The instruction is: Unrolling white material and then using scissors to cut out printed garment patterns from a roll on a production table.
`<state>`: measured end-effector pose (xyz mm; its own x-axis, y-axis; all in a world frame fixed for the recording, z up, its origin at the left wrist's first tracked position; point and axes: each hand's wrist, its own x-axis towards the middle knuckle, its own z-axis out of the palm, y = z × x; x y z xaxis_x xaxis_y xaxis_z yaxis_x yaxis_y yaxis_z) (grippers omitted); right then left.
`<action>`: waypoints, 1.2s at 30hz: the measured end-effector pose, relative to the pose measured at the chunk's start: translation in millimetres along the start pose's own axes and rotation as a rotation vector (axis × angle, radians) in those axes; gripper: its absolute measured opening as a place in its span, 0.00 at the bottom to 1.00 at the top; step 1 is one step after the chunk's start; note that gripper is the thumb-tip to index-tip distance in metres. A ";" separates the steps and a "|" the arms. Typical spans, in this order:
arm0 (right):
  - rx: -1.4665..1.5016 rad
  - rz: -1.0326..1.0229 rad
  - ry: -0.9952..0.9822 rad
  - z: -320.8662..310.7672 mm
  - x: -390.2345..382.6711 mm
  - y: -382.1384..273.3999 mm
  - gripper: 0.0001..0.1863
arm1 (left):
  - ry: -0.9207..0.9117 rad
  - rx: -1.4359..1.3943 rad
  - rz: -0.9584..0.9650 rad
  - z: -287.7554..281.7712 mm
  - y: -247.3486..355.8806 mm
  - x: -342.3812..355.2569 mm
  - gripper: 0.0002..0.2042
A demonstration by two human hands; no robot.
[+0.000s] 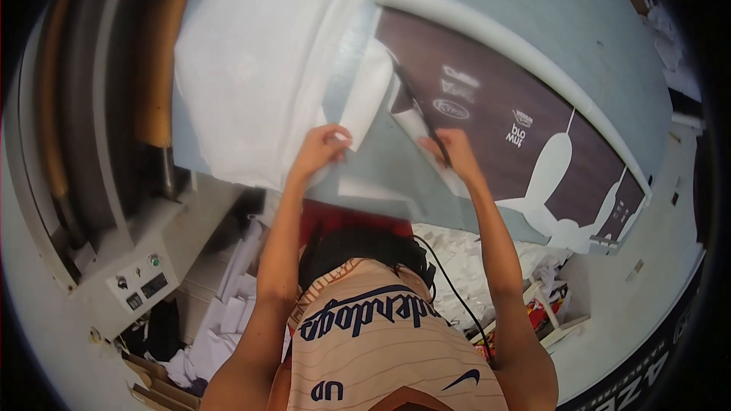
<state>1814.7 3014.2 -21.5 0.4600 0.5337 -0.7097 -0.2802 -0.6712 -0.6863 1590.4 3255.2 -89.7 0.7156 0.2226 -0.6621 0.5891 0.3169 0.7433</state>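
Hands at a brown printed sheet (495, 137) on the counter (525, 7).
Our left hand (320, 148) pinches its white backing strip (365, 95); our right hand (455, 152) clasps a dark blade (417, 106) against it.

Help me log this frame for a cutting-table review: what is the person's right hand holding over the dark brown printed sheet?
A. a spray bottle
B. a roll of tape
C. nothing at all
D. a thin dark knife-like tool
D: the right hand grips a thin dark tool laid along the edge of the dark brown printed sheet, while the left hand pinches a white strip being lifted away.
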 end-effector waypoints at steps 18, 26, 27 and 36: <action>-0.260 -0.126 -0.055 -36.1 42.2 -13.2 0.29 | 0.066 0.073 -0.028 10.5 14.7 -24.9 0.05; 0.079 -0.128 -0.017 -25.1 -105.4 34.8 0.22 | 0.207 0.212 0.051 39.0 13.0 -66.7 0.05; 0.107 -0.157 -0.010 -22.5 -120.8 54.1 0.21 | 0.245 0.297 0.102 39.8 11.2 -69.0 0.06; 0.433 -0.137 0.225 21.7 -269.5 134.7 0.19 | 0.830 0.729 0.777 -53.1 2.9 -105.6 0.08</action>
<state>1634.7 2791.2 73.8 0.6740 0.4458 -0.5890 -0.5062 -0.3019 -0.8078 1496.6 3281.6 -22.7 0.6686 0.6885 0.2809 0.3875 -0.6450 0.6587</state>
